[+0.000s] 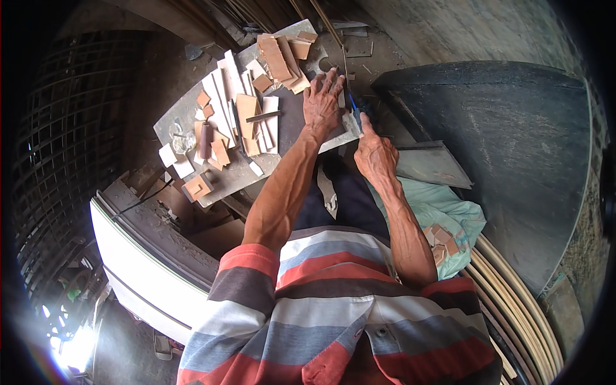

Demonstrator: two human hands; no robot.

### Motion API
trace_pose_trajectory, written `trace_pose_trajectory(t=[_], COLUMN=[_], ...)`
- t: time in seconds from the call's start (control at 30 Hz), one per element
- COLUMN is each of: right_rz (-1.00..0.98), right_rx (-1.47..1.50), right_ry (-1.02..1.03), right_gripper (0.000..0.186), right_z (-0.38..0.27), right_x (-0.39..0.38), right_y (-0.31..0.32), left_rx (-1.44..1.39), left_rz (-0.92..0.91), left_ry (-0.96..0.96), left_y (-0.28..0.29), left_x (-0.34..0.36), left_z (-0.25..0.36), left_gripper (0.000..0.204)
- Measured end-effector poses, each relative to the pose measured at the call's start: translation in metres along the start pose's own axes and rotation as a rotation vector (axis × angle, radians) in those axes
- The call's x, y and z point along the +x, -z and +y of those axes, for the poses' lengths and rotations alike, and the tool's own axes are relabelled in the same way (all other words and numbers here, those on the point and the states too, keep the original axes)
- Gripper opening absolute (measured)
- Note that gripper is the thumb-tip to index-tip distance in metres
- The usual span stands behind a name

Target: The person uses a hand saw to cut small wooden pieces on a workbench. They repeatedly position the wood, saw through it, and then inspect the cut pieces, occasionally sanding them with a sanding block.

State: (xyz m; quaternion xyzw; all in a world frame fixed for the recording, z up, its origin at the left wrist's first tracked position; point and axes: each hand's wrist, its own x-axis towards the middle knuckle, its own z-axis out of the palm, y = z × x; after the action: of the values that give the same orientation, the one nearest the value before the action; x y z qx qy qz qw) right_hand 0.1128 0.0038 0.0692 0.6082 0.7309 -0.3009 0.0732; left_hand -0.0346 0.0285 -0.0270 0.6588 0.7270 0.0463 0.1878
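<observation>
Worktable (224, 181) beneath left hand (322, 106); brown pieces (439, 239) in green sack (459, 216)

Dark brown sheet (293, 120); slim, part-blue tool (352, 101).
Sheet flat on counter (230, 178) under left hand (323, 102); tool gripped in right hand (375, 154).

Wood pieces (277, 58) lie on the table (224, 183); a bag (452, 215) lies right.

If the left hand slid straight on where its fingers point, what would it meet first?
The left hand would probably reach the dark round patch ahead first, though depth is unclear.
</observation>
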Motion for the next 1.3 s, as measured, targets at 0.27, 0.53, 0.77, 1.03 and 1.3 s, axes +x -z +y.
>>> trace_pose_trajectory(t=[0.27, 0.53, 0.77, 1.03, 1.3], right_rz=[0.026, -0.010, -0.028, -0.033, -0.028], right_rx=[0.056, -0.012, 0.020, 0.138, 0.029], right_ry=[-0.029, -0.009, -0.036, -0.086, -0.029], right_gripper=[0.053, 0.069, 0.058, 0.053, 0.067], right_z=[0.004, 0.000, 0.001, 0.007, 0.001], right_x=[0.008, -0.018, -0.006, 0.011, -0.009], right_y=[-0.011, 0.011, -0.002, -0.009, -0.001], left_rx=[0.007, -0.013, -0.018, 0.026, 0.015], left_rz=[-0.065, -0.094, -0.088, -0.056, -0.097], left_ry=[0.025, 0.051, 0.064, 0.030, 0.055], left_y=[0.009, 0.010, 0.011, 0.010, 0.013], left_x=[0.004, 0.003, 0.004, 0.003, 0.008], left_z=[0.006, 0.007, 0.012, 0.010, 0.012], left_gripper=[0.088, 0.086, 0.085, 0.088, 0.084])
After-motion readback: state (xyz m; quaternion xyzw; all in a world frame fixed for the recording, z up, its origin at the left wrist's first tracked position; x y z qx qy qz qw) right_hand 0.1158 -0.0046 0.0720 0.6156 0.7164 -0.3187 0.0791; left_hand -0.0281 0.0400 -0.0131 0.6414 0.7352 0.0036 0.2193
